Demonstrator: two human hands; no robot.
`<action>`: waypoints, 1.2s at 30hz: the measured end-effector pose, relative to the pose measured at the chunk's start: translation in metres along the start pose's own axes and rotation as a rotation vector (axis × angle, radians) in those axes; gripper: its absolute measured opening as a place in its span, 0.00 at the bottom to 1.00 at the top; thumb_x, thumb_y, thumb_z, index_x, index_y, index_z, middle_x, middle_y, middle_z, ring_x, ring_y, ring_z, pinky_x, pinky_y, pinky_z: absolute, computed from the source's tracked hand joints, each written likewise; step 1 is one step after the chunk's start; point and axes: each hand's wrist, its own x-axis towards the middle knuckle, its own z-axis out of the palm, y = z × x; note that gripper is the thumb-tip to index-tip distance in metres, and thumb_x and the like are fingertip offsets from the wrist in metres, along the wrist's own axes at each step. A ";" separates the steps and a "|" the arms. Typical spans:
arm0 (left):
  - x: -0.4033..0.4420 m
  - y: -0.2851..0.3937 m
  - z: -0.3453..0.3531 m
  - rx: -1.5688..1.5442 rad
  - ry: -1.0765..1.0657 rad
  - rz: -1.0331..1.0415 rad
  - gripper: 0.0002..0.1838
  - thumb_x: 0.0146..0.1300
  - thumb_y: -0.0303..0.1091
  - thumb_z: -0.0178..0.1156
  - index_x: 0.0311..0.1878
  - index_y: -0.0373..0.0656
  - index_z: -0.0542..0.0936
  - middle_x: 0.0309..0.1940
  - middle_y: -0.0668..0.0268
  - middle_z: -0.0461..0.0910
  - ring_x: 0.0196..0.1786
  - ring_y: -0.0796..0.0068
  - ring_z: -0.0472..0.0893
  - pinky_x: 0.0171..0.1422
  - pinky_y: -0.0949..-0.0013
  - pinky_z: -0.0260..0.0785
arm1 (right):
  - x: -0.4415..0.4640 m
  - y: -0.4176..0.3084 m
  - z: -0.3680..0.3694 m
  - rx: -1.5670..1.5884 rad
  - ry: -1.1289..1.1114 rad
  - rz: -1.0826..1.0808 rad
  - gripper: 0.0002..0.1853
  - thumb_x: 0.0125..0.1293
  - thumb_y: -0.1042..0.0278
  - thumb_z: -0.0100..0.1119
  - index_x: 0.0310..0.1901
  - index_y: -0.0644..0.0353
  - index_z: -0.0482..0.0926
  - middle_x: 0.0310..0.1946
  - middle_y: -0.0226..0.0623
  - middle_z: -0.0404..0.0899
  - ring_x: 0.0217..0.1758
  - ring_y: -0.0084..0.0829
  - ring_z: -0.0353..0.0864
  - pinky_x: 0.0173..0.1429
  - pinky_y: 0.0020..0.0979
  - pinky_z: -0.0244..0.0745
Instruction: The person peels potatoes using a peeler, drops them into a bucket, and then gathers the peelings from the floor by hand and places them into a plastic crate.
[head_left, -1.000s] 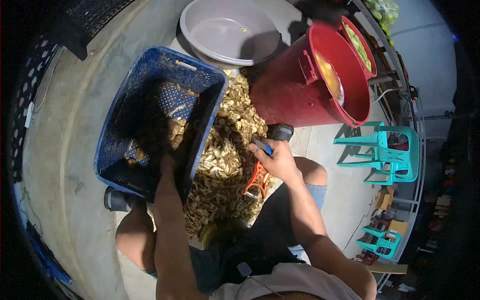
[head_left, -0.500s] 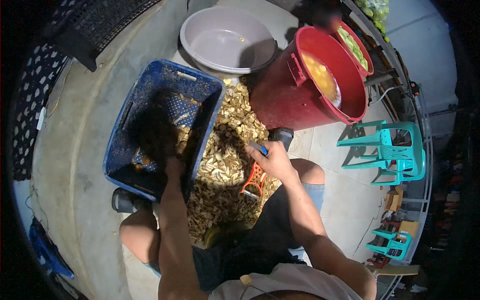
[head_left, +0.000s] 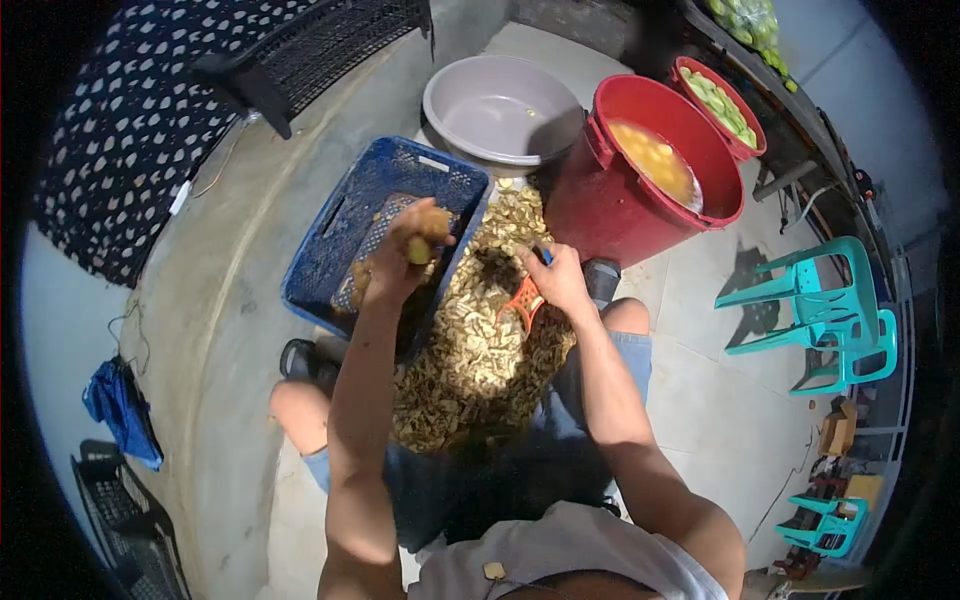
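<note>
My left hand (head_left: pixel 398 255) is raised over the blue plastic crate (head_left: pixel 312 262), its fingers closed around brown-skinned potatoes (head_left: pixel 432 226); I cannot tell exactly how many. A few more lumps lie low in the crate, partly hidden by my forearm. My right hand (head_left: pixel 562 278) is closed on an orange peeler (head_left: pixel 522 303), which points down over a heap of peelings (head_left: pixel 480 340). A small blue piece shows by my right thumb; whether it belongs to the peeler I cannot tell. The heap spreads between my legs, against the crate's right side.
A wide grey basin (head_left: pixel 500 150) stands behind the crate. To its right, a large red bucket (head_left: pixel 600 205) holds cloudy water with yellow pieces, and a smaller red tub (head_left: pixel 757 148) holds pale green slices. Green plastic chairs (head_left: pixel 850 300) stand at right. A black crate (head_left: pixel 340 60) sits back left.
My left hand has come up from the dark inside of the crate with potatoes in it. The peeler stays in my right hand. The whole view has shifted, showing more of the left side.
</note>
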 end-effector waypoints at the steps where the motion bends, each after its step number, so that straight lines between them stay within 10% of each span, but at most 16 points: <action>1: -0.012 0.001 0.015 0.020 -0.111 0.014 0.22 0.66 0.42 0.57 0.56 0.37 0.75 0.39 0.62 0.77 0.41 0.69 0.79 0.44 0.70 0.74 | 0.000 0.010 0.009 0.100 0.091 -0.046 0.23 0.64 0.51 0.62 0.27 0.69 0.79 0.12 0.42 0.71 0.17 0.28 0.66 0.26 0.38 0.64; 4: -0.031 -0.025 0.017 0.002 -0.238 -0.049 0.25 0.64 0.37 0.58 0.61 0.34 0.70 0.42 0.61 0.76 0.41 0.68 0.79 0.45 0.68 0.74 | -0.011 0.011 0.014 0.237 0.165 0.027 0.21 0.65 0.53 0.62 0.27 0.67 0.79 0.15 0.31 0.72 0.20 0.22 0.66 0.27 0.35 0.64; 7: -0.050 -0.061 0.010 0.436 -0.889 0.514 0.25 0.66 0.36 0.57 0.64 0.36 0.67 0.44 0.61 0.75 0.40 0.70 0.78 0.44 0.67 0.74 | -0.012 0.031 0.038 0.293 0.235 0.170 0.19 0.66 0.54 0.63 0.26 0.64 0.79 0.19 0.24 0.75 0.24 0.18 0.67 0.29 0.31 0.66; 9: -0.098 -0.073 0.020 0.126 -0.140 -0.064 0.22 0.67 0.35 0.58 0.62 0.40 0.70 0.44 0.63 0.75 0.39 0.72 0.77 0.43 0.68 0.74 | -0.024 0.015 0.040 0.428 0.316 0.180 0.20 0.65 0.53 0.64 0.26 0.64 0.79 0.20 0.26 0.77 0.25 0.19 0.70 0.31 0.30 0.67; 12: -0.112 -0.093 0.012 -0.083 -0.052 -0.072 0.21 0.72 0.40 0.53 0.63 0.41 0.68 0.45 0.62 0.75 0.43 0.71 0.78 0.45 0.70 0.73 | -0.027 0.029 0.061 0.361 0.328 0.086 0.23 0.65 0.55 0.62 0.21 0.65 0.74 0.15 0.28 0.70 0.20 0.20 0.64 0.26 0.33 0.61; 20: -0.125 -0.091 0.011 0.039 -0.024 -0.042 0.25 0.54 0.16 0.66 0.57 0.32 0.72 0.47 0.62 0.77 0.47 0.72 0.79 0.46 0.70 0.75 | -0.040 -0.012 0.044 0.176 0.353 0.052 0.23 0.65 0.56 0.60 0.21 0.67 0.73 0.13 0.33 0.69 0.18 0.22 0.63 0.25 0.35 0.61; 26: -0.134 -0.073 0.025 0.349 -0.063 -0.123 0.23 0.53 0.16 0.65 0.54 0.34 0.75 0.49 0.61 0.78 0.49 0.69 0.79 0.52 0.68 0.74 | -0.044 -0.015 0.033 0.135 0.243 0.010 0.18 0.62 0.59 0.62 0.28 0.70 0.79 0.15 0.42 0.74 0.21 0.21 0.70 0.28 0.34 0.67; 28: -0.133 -0.084 0.021 0.323 -0.099 -0.021 0.23 0.53 0.16 0.65 0.55 0.34 0.75 0.49 0.60 0.78 0.49 0.69 0.79 0.51 0.68 0.74 | -0.036 -0.004 0.029 0.033 0.310 -0.191 0.14 0.60 0.63 0.60 0.25 0.66 0.77 0.14 0.42 0.74 0.16 0.36 0.70 0.27 0.39 0.66; 34: -0.133 -0.079 0.030 0.172 -0.095 0.024 0.22 0.56 0.16 0.62 0.56 0.34 0.75 0.49 0.61 0.79 0.51 0.70 0.79 0.52 0.71 0.72 | -0.023 -0.004 0.005 -0.011 0.268 0.129 0.12 0.61 0.65 0.57 0.42 0.61 0.84 0.22 0.51 0.79 0.27 0.41 0.82 0.36 0.41 0.74; 36: -0.129 -0.090 0.018 0.092 -0.127 0.008 0.22 0.57 0.17 0.62 0.56 0.34 0.74 0.48 0.62 0.80 0.49 0.71 0.80 0.52 0.71 0.72 | -0.026 0.013 0.030 -0.119 0.397 -0.275 0.13 0.61 0.63 0.58 0.40 0.61 0.84 0.22 0.52 0.79 0.30 0.39 0.84 0.38 0.41 0.76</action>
